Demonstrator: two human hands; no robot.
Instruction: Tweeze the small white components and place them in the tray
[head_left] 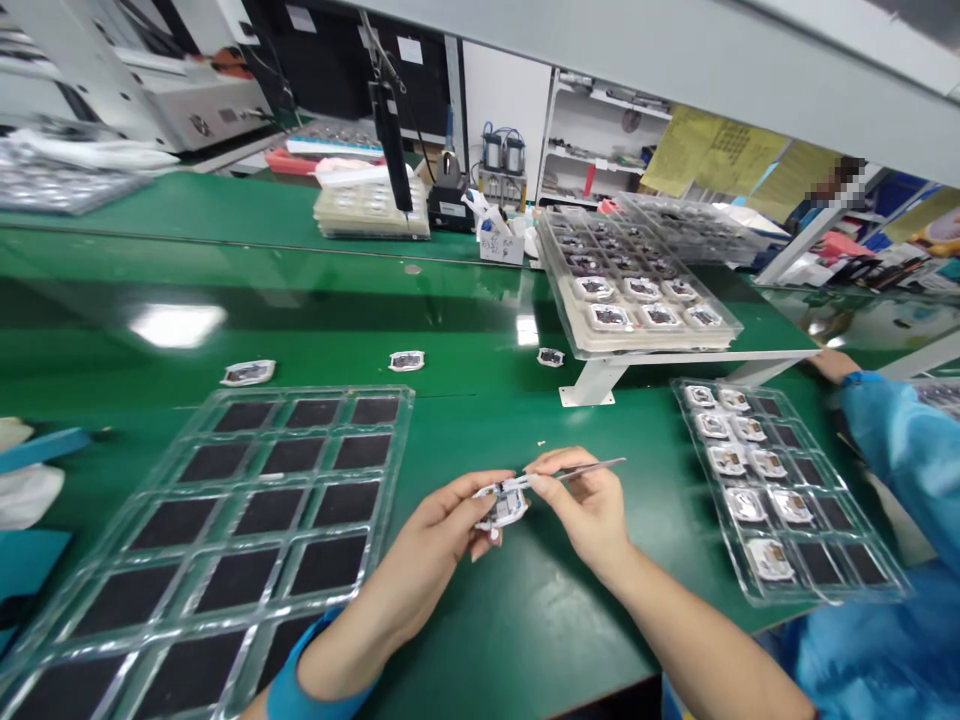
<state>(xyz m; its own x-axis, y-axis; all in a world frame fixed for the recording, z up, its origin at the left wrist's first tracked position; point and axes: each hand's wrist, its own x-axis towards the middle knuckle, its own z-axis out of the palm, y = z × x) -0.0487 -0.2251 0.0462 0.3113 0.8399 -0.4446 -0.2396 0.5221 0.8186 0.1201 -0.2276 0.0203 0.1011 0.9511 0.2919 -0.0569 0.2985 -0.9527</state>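
Observation:
Over the green bench, my left hand (448,515) grips a small white watch-like housing (504,506) with electronic parts inside it. My right hand (581,500) is closed around metal tweezers (592,467), whose tips reach the housing's upper edge. Whether the tips pinch a part there is too small to tell. A tiny pale piece (541,443) lies on the bench just beyond my hands. To the left is a clear plastic tray (409,425) with black-lined compartments.
Three similar housings lie beyond: left (249,373), middle (407,360), right (551,357). A partly filled tray (739,570) sits at right, below a raised stand (600,380) carrying stacked trays (577,340). An electric screwdriver (390,140) hangs above. A co-worker's blue sleeve (900,450) is at right.

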